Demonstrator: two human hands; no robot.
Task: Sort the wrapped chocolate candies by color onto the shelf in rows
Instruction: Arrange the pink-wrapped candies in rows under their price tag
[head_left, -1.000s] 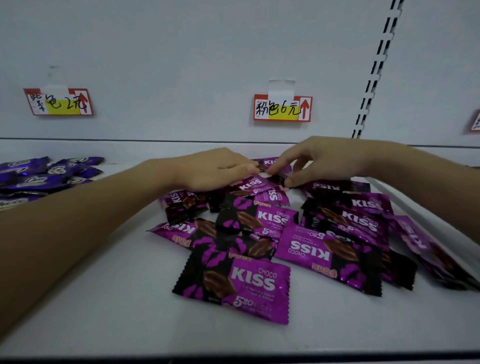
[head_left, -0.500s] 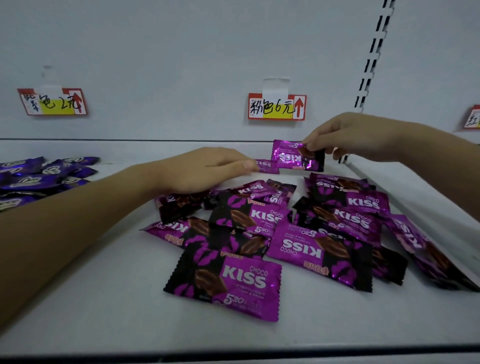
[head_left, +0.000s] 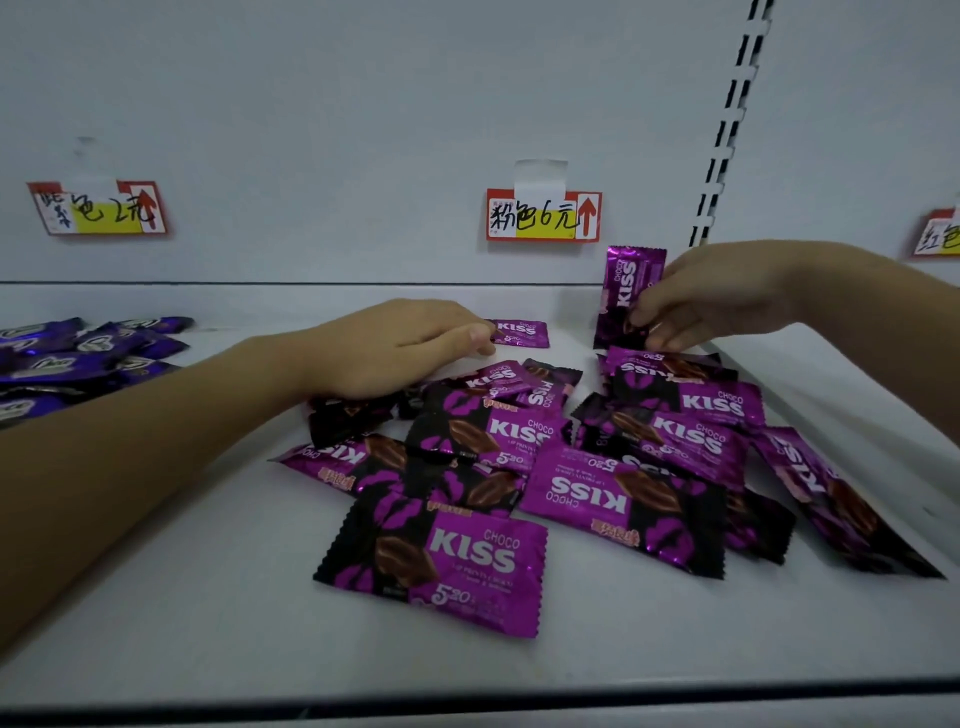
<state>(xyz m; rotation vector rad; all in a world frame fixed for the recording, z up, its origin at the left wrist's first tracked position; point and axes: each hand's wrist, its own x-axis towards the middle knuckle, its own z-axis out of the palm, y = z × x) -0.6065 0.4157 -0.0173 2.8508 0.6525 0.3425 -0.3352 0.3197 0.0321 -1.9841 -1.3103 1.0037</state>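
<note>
— Where is the candy being handled?

— The right grip (head_left: 717, 296) pinches one wrapped candy (head_left: 631, 283) between thumb and fingers near its lower end. It stands on end above the back right of the pile, close to the shelf's rear wall and just below the middle price tag (head_left: 543, 215).

— What does it look like?

— A shiny magenta foil wrapper with a dark lower part and white "CHOCO KISS" lettering running sideways up it.

— And the other hand?

— The left grip (head_left: 395, 345) lies palm down with its fingers stretched out and holds nothing. Its fingertips meet the left end of a flat candy (head_left: 522, 332) lying alone at the back of the shelf (head_left: 182, 571).

— The rest?

— A loose, overlapping pile of candies (head_left: 639, 441) in the same magenta and black wrappers, printed with lip marks and a brown chocolate. Some face the other way round. The nearest candy (head_left: 441, 566) lies by itself in front.

— Anything else?

— A heap of blue-purple candies (head_left: 78, 358) sits far left under a second tag (head_left: 98, 208). A third tag (head_left: 937, 234) shows at the right edge.
</note>
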